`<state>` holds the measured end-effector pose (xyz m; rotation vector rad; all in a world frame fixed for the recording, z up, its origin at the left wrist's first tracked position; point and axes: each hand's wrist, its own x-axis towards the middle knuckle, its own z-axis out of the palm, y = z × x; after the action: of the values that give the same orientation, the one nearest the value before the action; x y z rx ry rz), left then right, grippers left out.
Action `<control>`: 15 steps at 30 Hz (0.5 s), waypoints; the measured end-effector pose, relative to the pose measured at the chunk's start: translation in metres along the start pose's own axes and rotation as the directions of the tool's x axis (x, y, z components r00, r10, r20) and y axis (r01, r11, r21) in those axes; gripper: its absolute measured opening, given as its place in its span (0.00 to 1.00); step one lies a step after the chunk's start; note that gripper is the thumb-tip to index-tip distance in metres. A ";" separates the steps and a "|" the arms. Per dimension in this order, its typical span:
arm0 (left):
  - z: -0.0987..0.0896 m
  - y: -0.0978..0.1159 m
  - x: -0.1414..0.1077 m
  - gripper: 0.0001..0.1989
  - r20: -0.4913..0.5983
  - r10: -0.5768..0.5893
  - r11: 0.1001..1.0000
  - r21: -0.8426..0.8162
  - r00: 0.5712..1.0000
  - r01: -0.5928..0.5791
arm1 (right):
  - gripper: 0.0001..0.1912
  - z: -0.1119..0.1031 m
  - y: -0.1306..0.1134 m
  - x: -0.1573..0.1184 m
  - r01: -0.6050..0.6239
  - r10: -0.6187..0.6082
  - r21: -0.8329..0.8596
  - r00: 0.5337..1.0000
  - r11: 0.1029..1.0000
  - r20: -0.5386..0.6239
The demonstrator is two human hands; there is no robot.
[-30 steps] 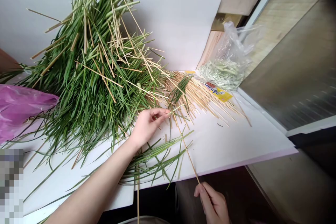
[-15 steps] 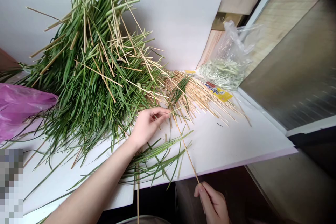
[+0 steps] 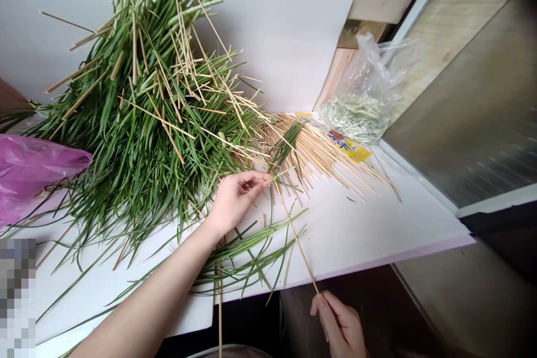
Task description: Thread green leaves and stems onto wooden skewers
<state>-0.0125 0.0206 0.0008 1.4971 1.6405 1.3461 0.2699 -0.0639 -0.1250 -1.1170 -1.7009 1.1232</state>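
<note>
While R hand grips low end, skewer meets green stalk at L hand

Skewer runs ctr to 5 o'clock, crossing table edge; R fingers closed round it. L hand off ctr twd 7–8, thumb + finger pinching stalk; pierced or not, can't tell. Handling (judged): skewer light, stiff, prob. snaps if bent; hold low, away from tip. Stalk light, soft, maybe slippery, splits easily; pinch gently nr end. Loose leaves at 6–7; leafy pile 9–10; skewer heap 3; clear bag 2. Yellow label at 3, by heap: red patch, dark chars, unreadable.
</note>
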 end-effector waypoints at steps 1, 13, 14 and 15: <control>0.000 0.000 0.000 0.11 0.001 0.001 1.000 0.001 1.000 -0.001 | 0.22 0.001 -0.002 0.001 0.010 -0.010 0.004 1.000 1.000 -0.009; 0.000 0.000 0.000 0.09 -0.007 0.033 0.999 0.023 0.999 -0.032 | 0.22 -0.001 -0.005 0.001 0.015 -0.015 -0.015 1.000 1.000 -0.026; 0.000 0.000 0.000 0.09 -0.013 0.038 0.999 0.028 0.999 -0.037 | 0.22 -0.001 -0.004 0.001 0.013 -0.014 -0.016 1.000 1.000 -0.023; 0.000 -0.001 0.000 0.09 -0.019 0.041 0.999 0.033 0.999 -0.041 | 0.22 0.000 -0.003 0.001 0.012 -0.012 -0.016 1.000 1.000 -0.018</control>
<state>-0.0131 0.0208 0.0005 1.5488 1.6602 1.3664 0.2694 -0.0638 -0.1220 -1.1219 -1.7036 1.0906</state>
